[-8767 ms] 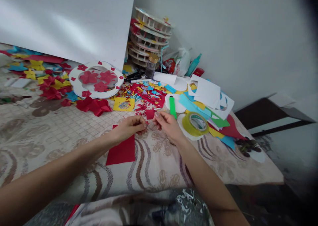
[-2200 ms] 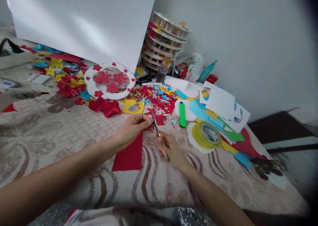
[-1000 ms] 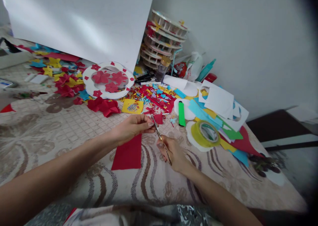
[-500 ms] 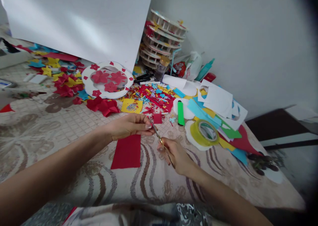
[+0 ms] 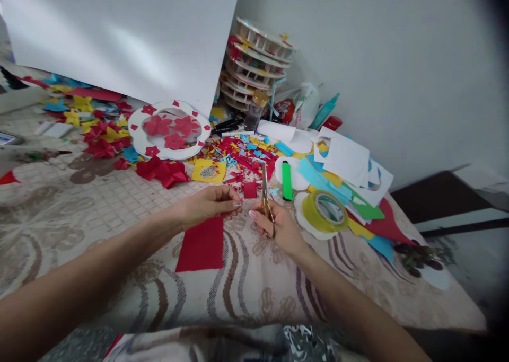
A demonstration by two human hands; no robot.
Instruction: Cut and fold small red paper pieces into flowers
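We hold closed, gold-handled scissors point(image 5: 264, 192), tips pointing far, in our right hand point(image 5: 279, 224); leftward, our left hand point(image 5: 212, 203) pinches a tiny red scrap point(image 5: 240, 200).

Dim, soft light with one glaring surface

Pale streaks of glare cross the white board point(image 5: 167, 17); their source is out of view. Right of the board, the grey wall point(image 5: 358, 49) darkens into a curved black edge. Below the board, shadows on the tablecloth point(image 5: 254, 266) are faint, and the scissors point(image 5: 264, 184) look slightly soft. Far right of it, dark furniture point(image 5: 441, 196) looks stretched and blurred.
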